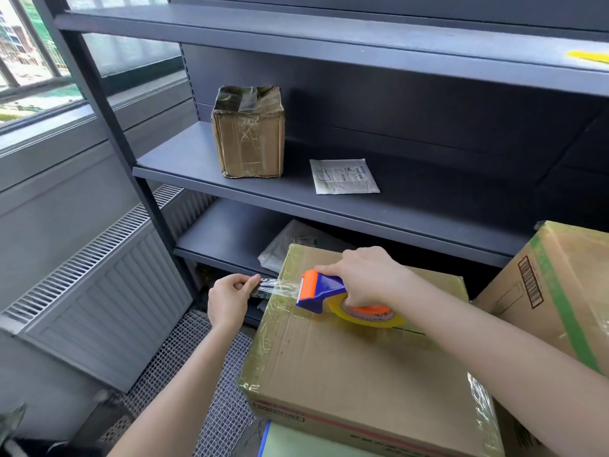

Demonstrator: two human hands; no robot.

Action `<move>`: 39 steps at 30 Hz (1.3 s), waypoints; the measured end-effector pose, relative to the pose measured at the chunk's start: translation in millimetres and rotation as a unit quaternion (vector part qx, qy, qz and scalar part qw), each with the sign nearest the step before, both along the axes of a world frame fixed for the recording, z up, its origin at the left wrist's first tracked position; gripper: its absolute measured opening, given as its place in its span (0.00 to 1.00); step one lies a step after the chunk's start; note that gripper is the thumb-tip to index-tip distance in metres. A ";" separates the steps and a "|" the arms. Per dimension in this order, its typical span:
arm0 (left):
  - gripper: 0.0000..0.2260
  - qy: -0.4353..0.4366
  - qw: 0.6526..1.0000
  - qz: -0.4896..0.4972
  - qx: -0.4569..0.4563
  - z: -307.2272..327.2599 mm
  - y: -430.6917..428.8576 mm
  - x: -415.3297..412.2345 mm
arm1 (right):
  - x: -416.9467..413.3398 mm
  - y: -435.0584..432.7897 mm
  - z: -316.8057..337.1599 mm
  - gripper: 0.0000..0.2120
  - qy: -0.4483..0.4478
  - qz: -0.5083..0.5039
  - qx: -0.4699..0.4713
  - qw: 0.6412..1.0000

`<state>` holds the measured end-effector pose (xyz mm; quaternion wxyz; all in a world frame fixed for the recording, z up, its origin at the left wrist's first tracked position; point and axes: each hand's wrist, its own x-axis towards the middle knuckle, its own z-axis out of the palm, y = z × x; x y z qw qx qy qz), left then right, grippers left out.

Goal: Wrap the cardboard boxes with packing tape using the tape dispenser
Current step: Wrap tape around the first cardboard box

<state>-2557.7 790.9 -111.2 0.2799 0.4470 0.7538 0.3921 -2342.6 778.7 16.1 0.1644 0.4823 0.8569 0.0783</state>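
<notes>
tape dispenser (324, 293) is gripped by right hand (365, 275) on cardboard box (356, 357); tape end (268, 286) is pinched by left hand (229, 296) beside box edge.

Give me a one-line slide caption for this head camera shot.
Left hand pinches clear tape stretched from the dispenser that the right hand holds on a cardboard box.

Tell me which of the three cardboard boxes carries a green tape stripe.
The large box at the right edge. The small box on the shelf and the front box under the tape dispenser show no green.
</notes>
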 end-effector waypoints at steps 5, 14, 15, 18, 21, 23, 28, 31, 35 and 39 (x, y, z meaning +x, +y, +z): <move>0.11 0.023 1.000 -0.007 -0.005 -10.4 -0.5 -1.0 | -8.8 -1.6 -2.9 0.28 -0.004 -0.011 -0.019 1.000; 0.13 -0.003 0.998 -0.043 -0.052 -39.1 -4.4 8.9 | -8.9 4.3 -0.1 0.31 -0.002 0.001 -0.028 1.000; 0.15 -0.011 0.995 -0.064 -0.075 -43.2 -4.4 12.1 | -8.5 5.0 -0.5 0.31 -0.003 0.002 -0.029 1.000; 0.18 -0.035 0.984 -0.097 -0.143 -48.2 1.2 13.0 | -8.5 6.3 -0.6 0.31 -0.009 0.007 -0.031 0.999; 0.19 0.003 0.975 -0.135 -0.178 -41.5 6.4 9.7 | -10.4 7.2 -0.1 0.31 -0.013 0.008 -0.031 0.999; 0.18 0.021 0.971 -0.148 -0.188 -37.0 7.7 8.7 | -11.4 7.3 -0.4 0.31 -0.014 0.007 -0.031 0.999; 0.17 0.070 0.958 -0.173 -0.216 -38.0 2.8 4.0 | -10.7 7.1 1.2 0.32 -0.011 0.016 -0.036 0.999; 0.09 0.036 0.982 -0.159 -0.095 -19.0 -2.7 8.4 | -10.2 6.7 3.0 0.33 -0.015 0.024 -0.040 0.999; 0.21 0.029 0.982 -0.156 -0.106 -2.2 -8.7 32.0 | -15.0 5.6 2.1 0.32 -0.032 0.019 -0.043 0.998; 0.21 0.018 0.986 -0.134 -0.099 -15.0 -13.9 38.9 | -15.7 5.2 4.1 0.31 -0.026 0.015 -0.042 0.999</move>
